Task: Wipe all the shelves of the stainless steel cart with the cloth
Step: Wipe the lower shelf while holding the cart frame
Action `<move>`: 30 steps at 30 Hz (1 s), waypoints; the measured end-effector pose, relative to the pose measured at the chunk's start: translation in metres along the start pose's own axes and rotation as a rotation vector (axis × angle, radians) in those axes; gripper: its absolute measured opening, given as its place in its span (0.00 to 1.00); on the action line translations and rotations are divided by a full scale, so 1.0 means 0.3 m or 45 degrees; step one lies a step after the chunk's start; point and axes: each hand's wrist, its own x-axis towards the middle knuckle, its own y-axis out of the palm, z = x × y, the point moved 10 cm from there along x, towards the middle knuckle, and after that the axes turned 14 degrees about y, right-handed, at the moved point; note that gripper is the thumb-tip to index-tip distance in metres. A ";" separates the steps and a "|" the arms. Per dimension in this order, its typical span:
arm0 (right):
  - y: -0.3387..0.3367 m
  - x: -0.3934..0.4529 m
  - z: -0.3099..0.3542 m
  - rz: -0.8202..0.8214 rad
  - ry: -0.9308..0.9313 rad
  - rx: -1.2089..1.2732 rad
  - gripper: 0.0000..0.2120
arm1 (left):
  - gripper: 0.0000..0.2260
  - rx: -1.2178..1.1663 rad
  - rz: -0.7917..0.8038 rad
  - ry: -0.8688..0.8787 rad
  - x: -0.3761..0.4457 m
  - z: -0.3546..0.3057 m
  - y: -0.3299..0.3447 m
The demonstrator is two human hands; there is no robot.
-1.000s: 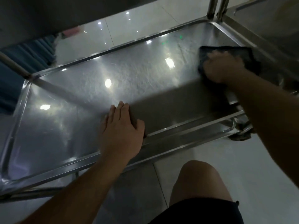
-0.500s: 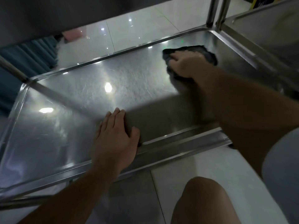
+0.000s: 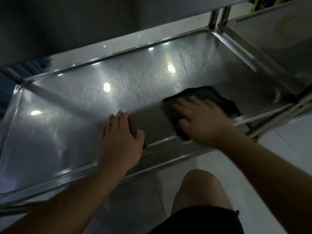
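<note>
Dark cloth (image 3: 209,98) lies flat on the steel shelf (image 3: 135,81), right of centre in the frame, near the shelf's front rim. Its near edge reaches that rim; the far part spreads out toward the shelf's right end. Right hand (image 3: 202,122) sits on top of the cloth w/ fingers straight and spread, palm down, pressing it to the metal; fingers look motion-blurred. Not curled round the cloth, just flat on it.

Left hand (image 3: 121,135) is just beside, centre frame, also palm down on the bare shelf, fingers straight and close together, thumb out toward the front rim. Holds nothing. The 2 hands are near each other but apart, w/ a dark shadowed strip of shelf between.

Shelf is a shallow tray w/ raised rims, running from lower left to upper right of the frame. Bright spots of light reflect off it in the left and middle. Smear marks show on the metal in the upper middle. Cart uprights (image 3: 217,16) stand at the upper right corner of the shelf.

A second steel surface (image 3: 278,36) fills the upper right of the frame. Pale tiled floor (image 3: 278,157) shows lower right. Person's bare knee (image 3: 200,188) and dark shorts (image 3: 202,220) at bottom centre.
</note>
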 end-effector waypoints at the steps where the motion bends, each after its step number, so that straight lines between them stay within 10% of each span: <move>1: 0.024 -0.019 0.096 0.033 -0.127 -0.001 0.37 | 0.33 0.011 0.001 0.011 0.000 -0.004 -0.001; 5: -0.022 0.118 0.094 0.016 -0.206 -0.016 0.28 | 0.34 0.020 0.002 0.017 0.003 0.000 -0.001; 12: -0.177 0.278 -0.587 -0.092 0.591 0.030 0.34 | 0.34 0.020 -0.010 0.022 0.001 0.003 0.004; 19: -0.126 0.007 -0.451 -0.272 0.806 0.074 0.34 | 0.31 0.042 -0.004 0.037 0.012 -0.001 0.008; 30: -0.021 -0.255 0.147 -0.456 -0.164 0.181 0.23 | 0.33 0.033 -0.006 0.024 0.014 -0.008 0.000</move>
